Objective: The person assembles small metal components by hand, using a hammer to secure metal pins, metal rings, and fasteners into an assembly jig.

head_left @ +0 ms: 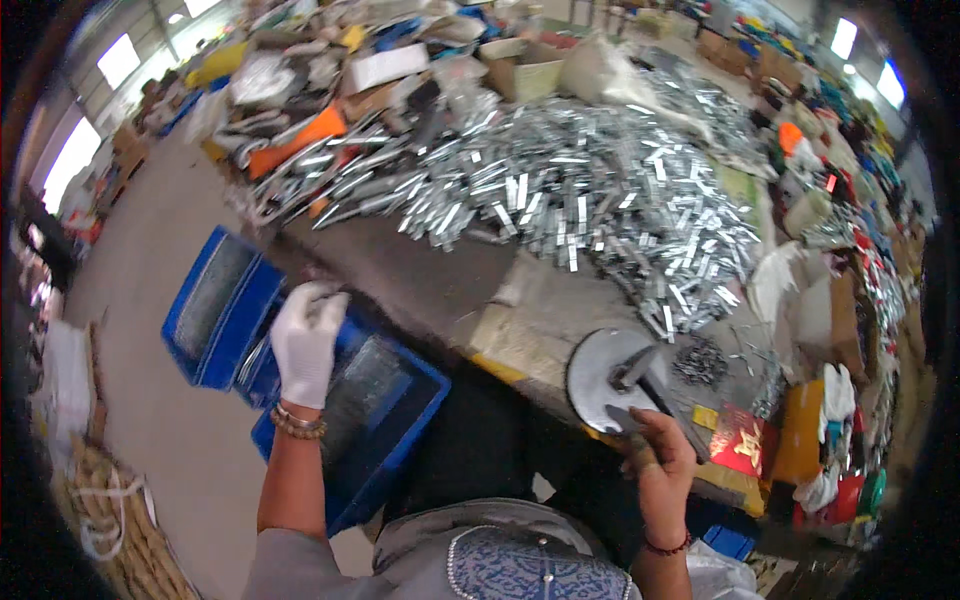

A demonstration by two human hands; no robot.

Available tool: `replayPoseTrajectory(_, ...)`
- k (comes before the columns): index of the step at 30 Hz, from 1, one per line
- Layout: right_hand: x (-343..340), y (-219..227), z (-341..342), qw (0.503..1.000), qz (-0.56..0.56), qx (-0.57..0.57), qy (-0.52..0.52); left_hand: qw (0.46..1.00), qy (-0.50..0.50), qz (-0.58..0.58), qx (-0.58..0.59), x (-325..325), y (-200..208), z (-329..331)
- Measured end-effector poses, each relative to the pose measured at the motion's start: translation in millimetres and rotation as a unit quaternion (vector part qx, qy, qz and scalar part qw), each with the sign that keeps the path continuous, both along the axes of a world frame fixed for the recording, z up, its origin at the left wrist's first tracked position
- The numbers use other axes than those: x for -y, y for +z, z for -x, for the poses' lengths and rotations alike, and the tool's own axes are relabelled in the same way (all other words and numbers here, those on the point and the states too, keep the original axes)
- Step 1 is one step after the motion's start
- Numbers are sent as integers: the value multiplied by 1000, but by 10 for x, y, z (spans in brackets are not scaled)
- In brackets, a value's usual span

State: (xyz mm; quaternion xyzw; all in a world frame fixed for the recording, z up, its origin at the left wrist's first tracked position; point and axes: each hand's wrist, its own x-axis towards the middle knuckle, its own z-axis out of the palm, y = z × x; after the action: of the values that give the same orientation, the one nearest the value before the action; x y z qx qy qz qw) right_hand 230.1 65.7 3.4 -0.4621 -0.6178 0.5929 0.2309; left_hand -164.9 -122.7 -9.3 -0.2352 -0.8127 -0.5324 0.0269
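Note:
My left hand (306,345), in a white glove with a beaded bracelet at the wrist, hangs over the blue plastic bins (425,380). Its fingers curl inward, and whatever they may hold is hidden. At the table's near edge my bare right hand (663,462) is closed, thumb and fingers together beside a round pale disc (590,375). A dark metal piece (634,368) stands on the disc, with a dark bar running from it toward the near right. Some dark thing shows at my right fingertips, too unclear to name.
A big heap of shiny metal strips (560,180) covers the far table. Right of the disc are a small pile of dark fasteners (701,360) and a red packet (738,440). An orange object (297,143) lies far left; cardboard boxes (522,70) stand behind.

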Motion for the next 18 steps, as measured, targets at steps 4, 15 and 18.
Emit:
replayPoseTrajectory(4,24,-49,-3,998,-44,-39,4,962,-213,89,-143,-1002,391,-483)
replayPoseTrajectory(15,15,-128,-62,983,-154,-55,80,880,-229,270,-318,-2336,356,-867)
replayPoseTrajectory(18,12,-141,-95,981,-173,-42,78,873,-245,289,-307,-2429,346,-952)
